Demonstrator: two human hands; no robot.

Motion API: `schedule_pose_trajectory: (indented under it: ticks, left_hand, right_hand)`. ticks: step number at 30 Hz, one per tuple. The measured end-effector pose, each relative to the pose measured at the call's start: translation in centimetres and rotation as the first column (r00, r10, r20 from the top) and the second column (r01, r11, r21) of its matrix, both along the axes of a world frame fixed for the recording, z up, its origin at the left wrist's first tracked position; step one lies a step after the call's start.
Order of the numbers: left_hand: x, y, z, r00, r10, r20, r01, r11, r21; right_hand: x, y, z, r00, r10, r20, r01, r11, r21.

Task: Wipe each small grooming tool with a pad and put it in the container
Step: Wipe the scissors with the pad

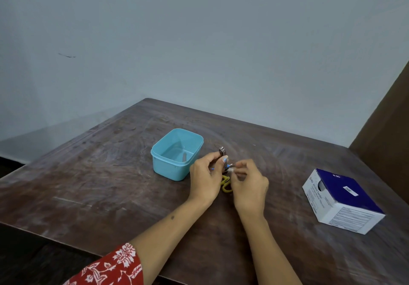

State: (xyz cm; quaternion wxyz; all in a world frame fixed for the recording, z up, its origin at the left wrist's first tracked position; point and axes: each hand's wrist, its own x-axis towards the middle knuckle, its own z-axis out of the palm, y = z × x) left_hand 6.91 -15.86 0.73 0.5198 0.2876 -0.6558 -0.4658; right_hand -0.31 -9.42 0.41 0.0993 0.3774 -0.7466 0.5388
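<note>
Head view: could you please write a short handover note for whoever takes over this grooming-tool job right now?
Left hand: holds a metal nail clipper above the table.
Right hand: pinches a small white pad against the clipper's lower end.
Container, teal and open, sits just left of the hands; one slim tool already lies inside.
Yellow-handled tool lies on the table under the hands, mostly hidden.
Pad box stands at right.
Done: one tool stowed.
Left: finish wiping the clipper, put it in the container, then wipe and stow the yellow tool.
</note>
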Motion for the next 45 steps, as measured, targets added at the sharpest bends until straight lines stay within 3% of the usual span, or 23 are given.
schedule_pose_trajectory:
  ticks: [3, 10, 20, 32, 39, 45]
  left_hand:
    - [-0.13, 0.16, 0.01, 0.998, -0.05, 0.026, 0.05, 0.999, 0.009]
    - [-0.09, -0.03, 0.03, 0.994, -0.103, 0.03, 0.1, 0.991, 0.093]
    - [-0.11, 0.07, 0.15, 0.985, -0.136, -0.102, 0.152, 0.973, 0.172]
    - [-0.3, -0.27, -0.26, 0.977, -0.192, -0.095, 0.206, 0.964, 0.167]
    - [-0.35, -0.28, -0.39, 0.974, -0.217, -0.063, 0.224, 0.961, 0.161]
    - [-0.21, -0.2, -0.22, 0.962, -0.231, -0.143, 0.26, 0.937, 0.234]
  right_hand:
    - [-0.62, 0.06, 0.46, 0.988, 0.021, 0.156, 0.007, 0.984, -0.178]
    - [-0.66, -0.13, 0.89, 0.858, 0.319, 0.403, -0.113, 0.883, -0.456]
    - [-1.08, -0.27, 0.63, 0.832, 0.376, 0.408, -0.16, 0.867, -0.471]
    - [-1.02, -0.37, 0.52, 0.765, 0.506, 0.397, -0.272, 0.814, -0.513]
    - [-1.15, -0.25, 0.57, 0.83, 0.374, 0.414, -0.167, 0.874, -0.456]
    - [-0.92, -0.31, 0.13, 0.859, 0.285, 0.426, -0.136, 0.928, -0.348]
